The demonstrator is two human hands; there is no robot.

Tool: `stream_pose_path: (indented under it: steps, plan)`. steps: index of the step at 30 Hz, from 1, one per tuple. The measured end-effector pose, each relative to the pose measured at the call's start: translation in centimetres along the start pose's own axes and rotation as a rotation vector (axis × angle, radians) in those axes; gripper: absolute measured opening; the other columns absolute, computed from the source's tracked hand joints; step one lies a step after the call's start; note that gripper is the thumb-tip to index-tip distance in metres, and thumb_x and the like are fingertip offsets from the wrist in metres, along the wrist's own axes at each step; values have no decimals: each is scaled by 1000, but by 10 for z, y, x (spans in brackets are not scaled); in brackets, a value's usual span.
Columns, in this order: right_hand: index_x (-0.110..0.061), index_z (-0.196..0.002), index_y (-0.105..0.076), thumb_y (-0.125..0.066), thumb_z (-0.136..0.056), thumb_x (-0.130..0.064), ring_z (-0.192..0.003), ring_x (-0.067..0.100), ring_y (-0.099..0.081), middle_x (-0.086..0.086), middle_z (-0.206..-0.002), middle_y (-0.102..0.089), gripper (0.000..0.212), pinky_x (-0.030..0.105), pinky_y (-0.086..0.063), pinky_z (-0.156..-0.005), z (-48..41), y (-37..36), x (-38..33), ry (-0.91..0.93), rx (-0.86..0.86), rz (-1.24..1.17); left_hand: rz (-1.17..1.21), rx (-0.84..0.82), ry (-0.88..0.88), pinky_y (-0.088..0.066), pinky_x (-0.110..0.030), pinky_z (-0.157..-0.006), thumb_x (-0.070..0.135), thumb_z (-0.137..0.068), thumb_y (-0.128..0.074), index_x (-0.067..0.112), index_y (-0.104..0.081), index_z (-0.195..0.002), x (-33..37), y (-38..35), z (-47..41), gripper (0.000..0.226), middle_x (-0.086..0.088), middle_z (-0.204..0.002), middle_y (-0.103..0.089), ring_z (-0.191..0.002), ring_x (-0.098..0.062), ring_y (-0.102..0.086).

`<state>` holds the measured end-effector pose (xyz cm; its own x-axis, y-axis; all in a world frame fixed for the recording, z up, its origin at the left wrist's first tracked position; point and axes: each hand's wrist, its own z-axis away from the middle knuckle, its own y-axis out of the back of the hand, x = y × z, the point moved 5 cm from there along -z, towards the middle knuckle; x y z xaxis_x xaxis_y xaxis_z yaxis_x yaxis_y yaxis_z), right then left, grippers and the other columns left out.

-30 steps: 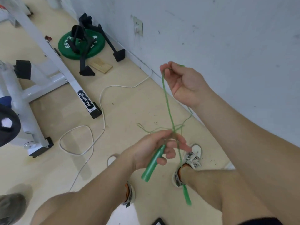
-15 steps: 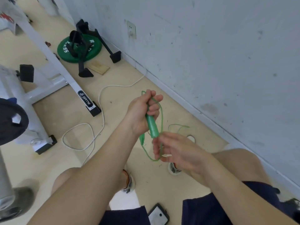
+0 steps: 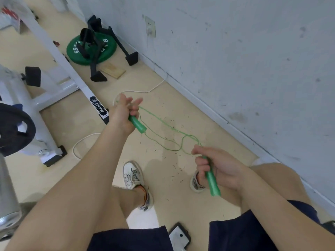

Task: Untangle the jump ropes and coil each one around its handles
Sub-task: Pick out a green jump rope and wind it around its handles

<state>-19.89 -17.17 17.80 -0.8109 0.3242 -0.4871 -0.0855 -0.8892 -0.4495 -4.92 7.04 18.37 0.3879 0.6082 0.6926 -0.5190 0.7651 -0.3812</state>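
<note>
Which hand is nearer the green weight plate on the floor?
Left. The left hand sits below the green weight plate in view; the right hand is lower and farther right.

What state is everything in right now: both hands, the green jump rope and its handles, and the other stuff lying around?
Left hand: grips the left handle, two fingers stretched out.
Right hand: grips the right handle.
Green rope: slack, looped between the hands, not coiled.
White cable: plugged into the wall socket, lying in loose curves.
Weight plate: lying flat.
Phone: lying flat.
</note>
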Motion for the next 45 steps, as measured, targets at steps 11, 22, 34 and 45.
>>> stream_pose_path:
  steps: [11,22,34,45]
  plan:
    - [-6,-146,-38,-69,-87,0,-111,13,-63,7,-124,-65,67,20,-45,-91,-49,-34,-51,374,210,589,-359,-219,274,-52,-22,-60,25,-104,-35,-7,-65,-97,-88,-15,33,45,-20,-86,-70,-65,-19,-60]
    - [-32,-155,-5,-64,-90,-12,-110,21,-63,0,-130,-61,90,34,-50,-95,-111,-67,-97,527,221,1154,-269,-239,261,-52,-36,-72,26,-102,-42,7,-61,-79,-81,-50,-14,36,-5,-68,-64,-66,-21,-63]
    - [-15,-124,-52,-57,-97,-26,-75,27,-66,11,-83,-60,30,35,-57,-62,-127,-71,-80,-13,-267,384,-155,-159,160,-49,-33,-87,30,-103,-39,15,-50,-67,-53,-58,-41,40,-3,-66,-54,-86,-22,-65]
    - [-16,-81,-46,-52,-100,-24,-46,5,-29,-3,-61,-39,21,13,-20,-34,-126,-65,-89,-20,-271,279,-299,-190,25,-50,-29,-69,31,-102,-39,15,-50,-73,-50,-66,-31,36,-1,-69,-56,-69,-17,-60]
